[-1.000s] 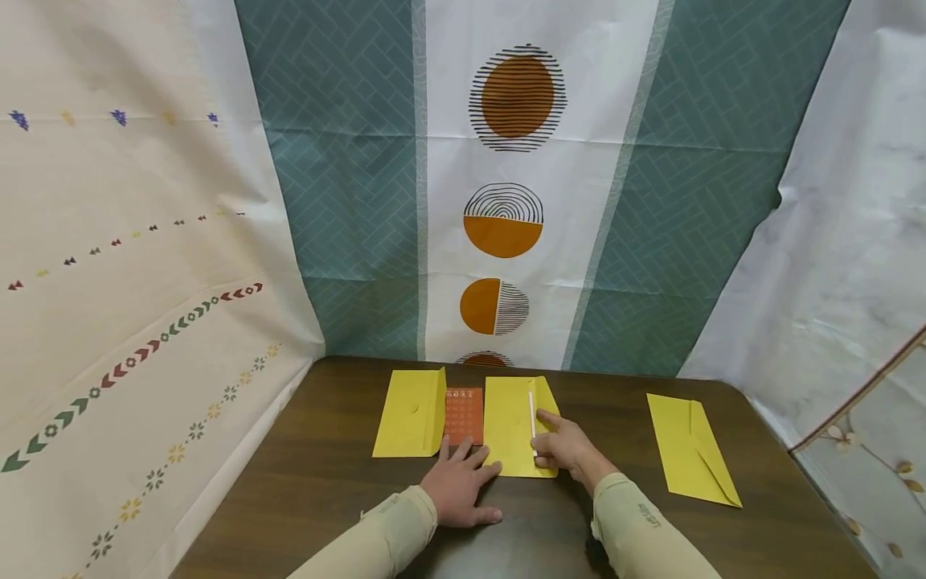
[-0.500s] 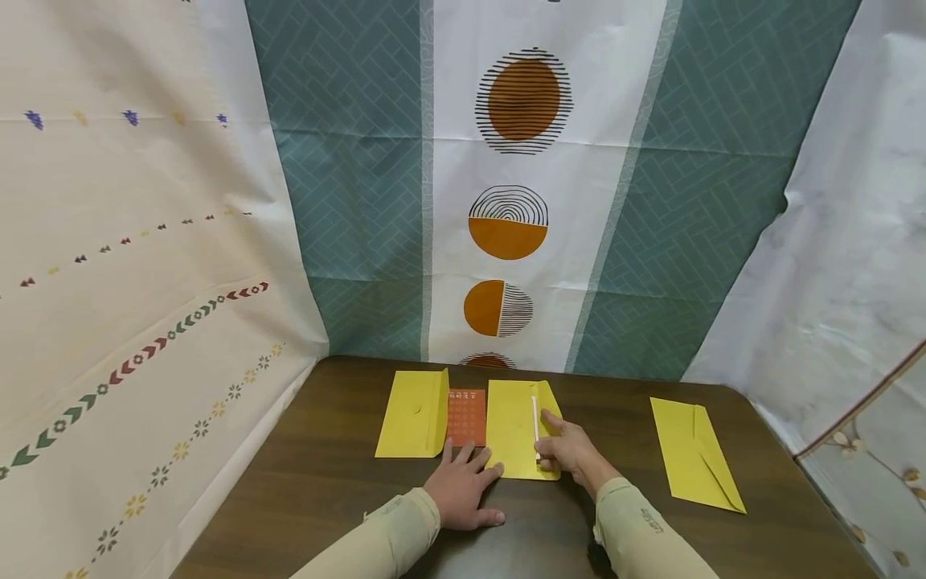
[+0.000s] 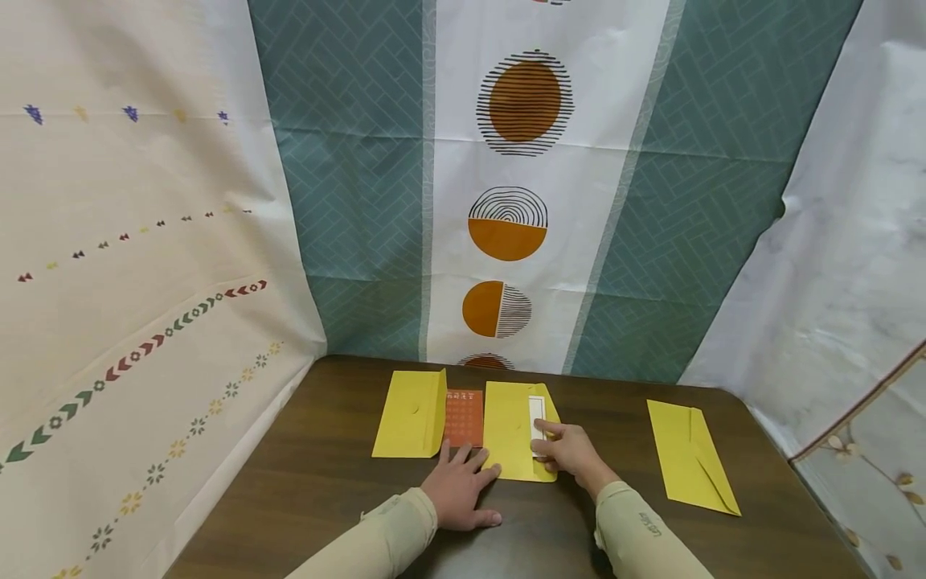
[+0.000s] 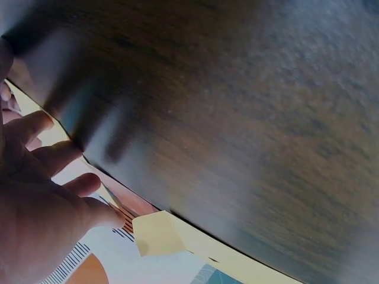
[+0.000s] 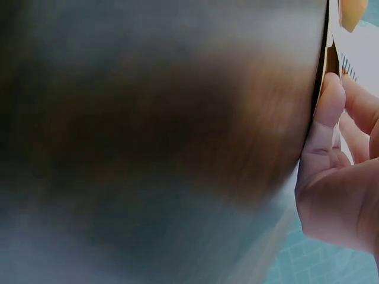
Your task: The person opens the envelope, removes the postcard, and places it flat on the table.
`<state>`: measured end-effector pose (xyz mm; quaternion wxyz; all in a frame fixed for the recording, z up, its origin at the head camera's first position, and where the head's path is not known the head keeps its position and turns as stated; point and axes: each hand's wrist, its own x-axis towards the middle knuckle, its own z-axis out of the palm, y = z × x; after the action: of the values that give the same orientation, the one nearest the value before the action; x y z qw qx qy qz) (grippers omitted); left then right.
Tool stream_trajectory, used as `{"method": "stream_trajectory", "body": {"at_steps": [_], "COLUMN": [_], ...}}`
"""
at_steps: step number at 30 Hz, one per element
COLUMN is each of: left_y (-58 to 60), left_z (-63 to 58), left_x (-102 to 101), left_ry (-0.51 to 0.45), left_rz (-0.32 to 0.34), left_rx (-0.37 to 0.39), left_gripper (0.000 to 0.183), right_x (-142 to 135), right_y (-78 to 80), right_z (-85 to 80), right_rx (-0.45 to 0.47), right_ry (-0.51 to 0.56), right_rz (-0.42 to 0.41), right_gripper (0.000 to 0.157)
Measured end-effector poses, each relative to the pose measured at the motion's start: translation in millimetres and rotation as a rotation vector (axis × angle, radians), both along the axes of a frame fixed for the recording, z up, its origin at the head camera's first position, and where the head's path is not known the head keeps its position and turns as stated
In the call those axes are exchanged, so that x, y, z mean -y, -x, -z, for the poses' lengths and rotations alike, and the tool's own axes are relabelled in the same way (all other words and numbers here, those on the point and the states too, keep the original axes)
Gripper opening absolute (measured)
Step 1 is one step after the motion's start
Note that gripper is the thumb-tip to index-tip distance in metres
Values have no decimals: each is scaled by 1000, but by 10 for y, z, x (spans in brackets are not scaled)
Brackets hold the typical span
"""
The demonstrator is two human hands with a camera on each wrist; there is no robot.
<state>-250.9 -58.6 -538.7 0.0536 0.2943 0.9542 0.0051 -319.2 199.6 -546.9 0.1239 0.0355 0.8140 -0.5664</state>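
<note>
Right of the fingers of the right hand point(image 3: 579, 457): free tabletop point(image 3: 620, 426) up to the outlying envelope point(image 3: 683, 450). Just ahead of left hand point(image 3: 456, 490) fingertips: red card point(image 3: 464, 414). Between both: middle envelope point(image 3: 505, 430). Beyond: hanging fabric point(image 3: 499, 269).

Head cam looks forward and down at the worktop point(image 3: 325, 474); both wrist cams share it, way closer.

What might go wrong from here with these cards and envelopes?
The white card, pinched in the right fingers over the middle yellow envelope, might bend or slip. That envelope could slide, since the left fingers seem to reach only its near-left corner. Those fingers lie at the near edge of the red card, so might nudge it.
</note>
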Motion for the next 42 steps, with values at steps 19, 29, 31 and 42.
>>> {"method": "stream_trajectory", "body": {"at_steps": [19,29,31,42], "left_y": [-20,0,0,-25], "left_z": [35,23,16,-51], "left_x": [-3,-1,-4,-5], "left_ry": [-11,3,0,-4], "left_rz": [-8,-6,-4,-11], "left_rx": [25,-2,-4,20], "left_gripper": [78,78,78,78], "right_x": [-18,-39,-51,-78], "right_y": [17,33,34,28], "right_z": [1,-29,-35,-46], "right_rx": [18,18,22,55], "right_ry": [-96,-51,-41,-21], "right_rz": [-23,-31,-30,-9], "right_gripper": [64,64,65,67]}}
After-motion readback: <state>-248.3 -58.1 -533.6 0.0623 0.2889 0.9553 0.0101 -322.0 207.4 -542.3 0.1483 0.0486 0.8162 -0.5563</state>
